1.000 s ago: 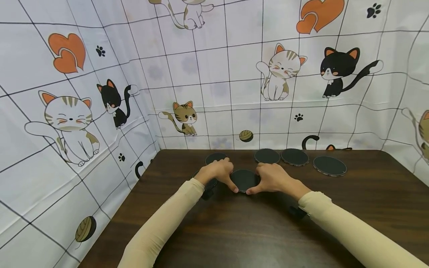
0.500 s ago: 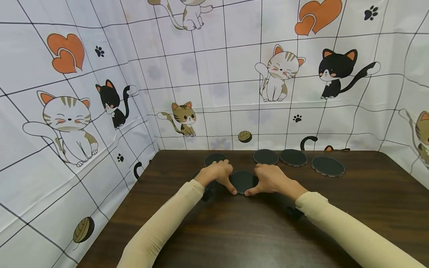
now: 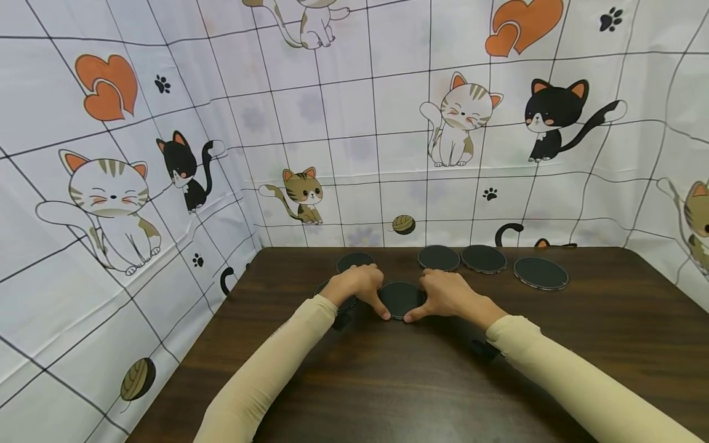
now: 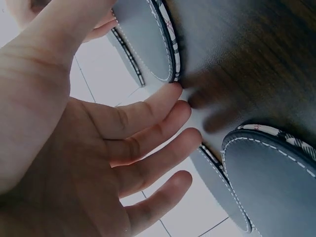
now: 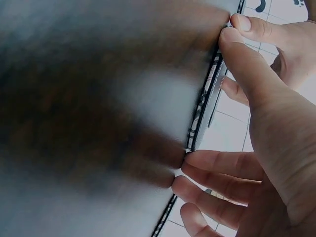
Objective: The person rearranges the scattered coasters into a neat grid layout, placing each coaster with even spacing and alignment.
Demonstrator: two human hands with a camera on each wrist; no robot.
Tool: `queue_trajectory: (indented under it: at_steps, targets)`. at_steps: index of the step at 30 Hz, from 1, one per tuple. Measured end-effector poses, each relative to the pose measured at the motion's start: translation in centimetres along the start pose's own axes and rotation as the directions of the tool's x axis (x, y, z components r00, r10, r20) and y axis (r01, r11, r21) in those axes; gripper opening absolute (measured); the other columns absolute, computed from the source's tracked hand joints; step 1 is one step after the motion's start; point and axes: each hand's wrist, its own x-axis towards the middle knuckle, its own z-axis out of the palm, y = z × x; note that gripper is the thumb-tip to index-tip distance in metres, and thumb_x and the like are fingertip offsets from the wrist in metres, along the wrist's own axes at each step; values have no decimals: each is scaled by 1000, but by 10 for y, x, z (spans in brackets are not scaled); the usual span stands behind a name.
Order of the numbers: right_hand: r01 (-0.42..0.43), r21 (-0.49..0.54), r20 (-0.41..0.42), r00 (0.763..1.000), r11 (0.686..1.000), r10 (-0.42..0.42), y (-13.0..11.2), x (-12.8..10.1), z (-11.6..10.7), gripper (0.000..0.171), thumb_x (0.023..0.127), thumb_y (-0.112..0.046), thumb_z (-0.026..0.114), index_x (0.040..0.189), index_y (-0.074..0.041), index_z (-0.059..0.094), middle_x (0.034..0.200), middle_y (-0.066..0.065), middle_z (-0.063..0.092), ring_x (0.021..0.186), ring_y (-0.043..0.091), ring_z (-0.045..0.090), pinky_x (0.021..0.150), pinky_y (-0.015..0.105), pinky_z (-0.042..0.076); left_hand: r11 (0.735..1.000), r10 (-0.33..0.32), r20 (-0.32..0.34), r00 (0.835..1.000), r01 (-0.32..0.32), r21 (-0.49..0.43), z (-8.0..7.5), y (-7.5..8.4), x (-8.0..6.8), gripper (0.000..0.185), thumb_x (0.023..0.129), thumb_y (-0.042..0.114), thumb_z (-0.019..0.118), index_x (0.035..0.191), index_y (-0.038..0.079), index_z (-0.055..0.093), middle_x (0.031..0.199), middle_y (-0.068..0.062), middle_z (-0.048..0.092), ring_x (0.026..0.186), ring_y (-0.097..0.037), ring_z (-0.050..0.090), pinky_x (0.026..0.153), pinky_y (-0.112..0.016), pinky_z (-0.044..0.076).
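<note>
A round black coaster point(image 3: 401, 300) with a stitched rim and a plaid edge band lies flat on the dark wooden table. From its left side my left hand point(image 3: 362, 288) holds the rim, thumb at the near edge, fingers toward the far side. My right hand point(image 3: 445, 294) holds the opposite side the same way, and both thumbs almost meet in front. Seen from the left wrist, one fingertip point(image 4: 173, 91) touches the rim. In the right wrist view, the right thumb point(image 5: 232, 37) and fingers lie along the edge. Under my left wrist another coaster point(image 3: 348, 304) is partly hidden.
Behind my left hand lies one more coaster point(image 3: 356, 261). Toward the back right sit three others: a coaster point(image 3: 439, 258), its close neighbour coaster point(image 3: 484, 259), and a coaster point(image 3: 541, 273) farther right. A cat-print curtain point(image 3: 354, 123) hangs along the table's back and left.
Both hands stay at the same coaster. Only a very slight shift of the whole head view shows.
</note>
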Motion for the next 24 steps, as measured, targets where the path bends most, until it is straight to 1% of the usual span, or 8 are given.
queue_trajectory:
  at_steps: [5,10,12,14,16,18,21,24]
  targets:
    - [-15,6,0,1000,1000,15,1,-2,0,83,66,-81,76,105,-8,75,102,3,63,82,18,59,68,43,53,1000,2,-9,1000,-2,-7,-1,3,0,66,72,68,83,108,14,71,103,1,57,99,-18,55,100,-51,43]
    - [-22,29,7,1000,999,22,1,-5,1,87,66,-82,75,110,-7,75,107,4,64,87,20,61,71,45,54,1000,11,-9,1000,-11,2,0,4,-1,61,71,70,82,96,15,69,99,2,58,94,-17,56,97,-50,44]
    - [-24,50,17,1000,998,23,3,-7,1,89,67,-82,74,114,-6,74,108,5,65,89,21,62,72,46,55,1000,12,3,1000,-12,-9,1,5,-1,60,72,71,81,91,15,68,94,2,56,87,-16,55,90,-45,47]
    - [-33,72,26,999,997,31,7,-10,0,92,69,-81,73,119,-4,72,112,7,65,92,24,64,74,47,55,999,7,11,1000,-7,-35,0,5,-1,60,74,71,79,89,14,68,89,2,55,79,-15,53,78,-39,47]
    - [-48,89,27,999,995,46,13,-14,-3,95,72,-80,72,126,-2,68,119,12,65,100,29,65,78,51,55,998,3,2,1000,-3,-67,-3,6,0,61,78,70,76,94,12,68,88,0,56,76,-15,52,70,-35,45]
    - [-64,92,21,998,994,63,22,-17,-6,98,75,-79,71,133,0,63,128,17,62,108,35,64,82,56,53,996,0,-25,1000,-2,-91,-8,8,2,64,83,69,73,105,9,70,93,-1,59,78,-16,55,68,-34,46]
    - [-86,88,5,996,992,86,35,-23,-12,100,77,-78,70,137,2,59,134,21,59,116,40,61,85,61,51,996,8,-83,996,-15,-90,-14,11,6,68,88,66,69,126,9,66,112,-3,63,97,-19,61,80,-37,51]
    - [-100,86,-5,995,991,100,49,-27,-15,96,79,-77,69,136,1,61,132,21,59,113,40,61,84,60,51,996,23,-128,992,-34,-84,-18,15,15,69,91,63,67,137,11,62,127,-3,61,112,-20,60,93,-42,49]
